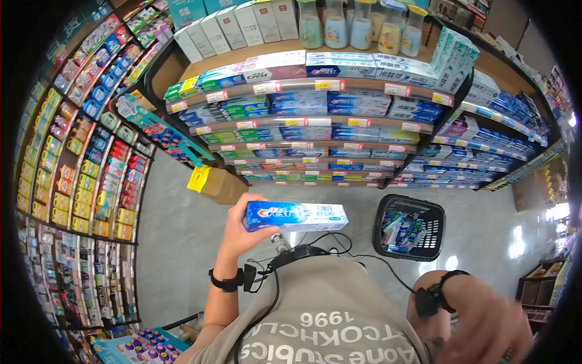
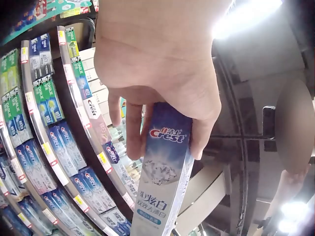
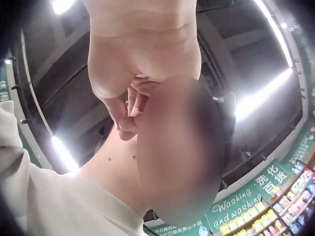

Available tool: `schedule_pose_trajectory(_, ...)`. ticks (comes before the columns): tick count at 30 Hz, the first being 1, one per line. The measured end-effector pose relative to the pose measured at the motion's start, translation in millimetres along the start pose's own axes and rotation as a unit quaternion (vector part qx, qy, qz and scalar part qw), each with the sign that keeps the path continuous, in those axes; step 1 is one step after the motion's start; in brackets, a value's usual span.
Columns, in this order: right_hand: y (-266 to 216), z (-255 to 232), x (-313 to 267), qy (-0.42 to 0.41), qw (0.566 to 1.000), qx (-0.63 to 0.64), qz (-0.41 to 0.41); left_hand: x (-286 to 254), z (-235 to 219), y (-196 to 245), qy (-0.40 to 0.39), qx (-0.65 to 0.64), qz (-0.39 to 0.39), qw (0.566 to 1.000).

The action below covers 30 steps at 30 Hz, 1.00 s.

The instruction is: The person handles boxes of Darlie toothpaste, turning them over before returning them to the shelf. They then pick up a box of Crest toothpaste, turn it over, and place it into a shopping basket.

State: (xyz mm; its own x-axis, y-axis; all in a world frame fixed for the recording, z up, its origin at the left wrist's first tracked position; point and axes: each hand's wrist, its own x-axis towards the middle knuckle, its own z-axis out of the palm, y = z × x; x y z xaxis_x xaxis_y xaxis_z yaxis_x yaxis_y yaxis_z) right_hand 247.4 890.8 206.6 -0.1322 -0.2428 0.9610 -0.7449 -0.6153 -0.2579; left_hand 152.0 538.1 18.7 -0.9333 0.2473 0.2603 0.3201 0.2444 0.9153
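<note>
My left hand grips one end of a blue and white Crest box, which lies level in front of the shirt. In the left wrist view, the thumb and fingers of the left hand are wrapped around the upper end of the Crest box. My right hand is raised and blurred at the lower right. The right wrist view has the right hand close to the blurred head and neck, fingers curled with no object visible in them; whether it touches skin is unclear.
A black basket holding several packages stands on the floor, right of the Crest box. Shelves of toothpaste boxes rise ahead, with more shelving at left. A brown carton stands by the shelf's left end. Cables cross the shirt.
</note>
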Motion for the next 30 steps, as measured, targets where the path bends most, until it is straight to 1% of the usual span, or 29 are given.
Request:
schedule_pose_trajectory(1,4,-2,-12,0.053,0.997,-0.046,0.037,0,0,-1,0.003,-0.005,0.004,1.000)
schedule_pose_trajectory(2,11,-2,-26,0.118,0.982,-0.112,0.092,-1,-1,-2,0.010,-0.008,0.007,1.000)
schedule_pose_trajectory(3,19,-3,-42,0.183,0.951,-0.186,0.166,-3,-3,-2,0.008,-0.011,-0.009,1.000)
schedule_pose_trajectory(4,31,-5,-62,0.253,0.900,-0.247,0.254,-3,-5,-2,0.007,-0.007,-0.011,1.000)
schedule_pose_trajectory(5,41,-10,-82,0.293,0.856,-0.275,0.326,-4,-7,-2,0.006,-0.002,-0.016,1.000)
schedule_pose_trajectory(6,52,-15,-108,0.325,0.815,-0.280,0.390,-6,-9,-2,0.005,0.003,-0.021,1.000)
schedule_pose_trajectory(9,84,-22,-180,0.354,0.769,-0.212,0.489,-9,-11,-5,0.007,0.001,-0.014,1.000)
schedule_pose_trajectory(11,96,-17,-205,0.351,0.737,-0.154,0.556,-9,-11,-6,0.009,-0.010,-0.008,1.000)
schedule_pose_trajectory(13,108,-8,-222,0.317,0.742,-0.133,0.575,-10,-10,-3,0.010,-0.020,-0.014,1.000)
schedule_pose_trajectory(14,113,-3,-227,0.300,0.744,-0.123,0.584,-10,-9,-2,0.005,-0.010,0.001,1.000)
schedule_pose_trajectory(17,123,5,-228,0.251,0.783,-0.088,0.562,-3,-4,-5,-0.018,0.012,0.059,0.998)
schedule_pose_trajectory(20,131,8,-228,0.306,0.736,-0.002,0.604,3,2,-6,-0.034,0.030,0.096,0.994)
schedule_pose_trajectory(21,134,8,-236,0.292,0.723,-0.024,0.626,3,3,-9,-0.038,0.027,0.096,0.994)
schedule_pose_trajectory(24,135,3,-248,0.257,0.711,0.045,0.653,1,9,-20,-0.038,-0.038,0.106,0.993)
schedule_pose_trajectory(25,131,3,-242,0.264,0.698,0.097,0.659,1,10,-21,-0.042,-0.050,0.098,0.993)
schedule_pose_trajectory(27,127,1,-242,0.273,0.695,0.100,0.658,0,10,-24,-0.047,-0.075,0.079,0.993)
schedule_pose_trajectory(30,124,-4,-243,0.293,0.700,0.093,0.644,-2,8,-30,-0.068,-0.084,0.015,0.994)
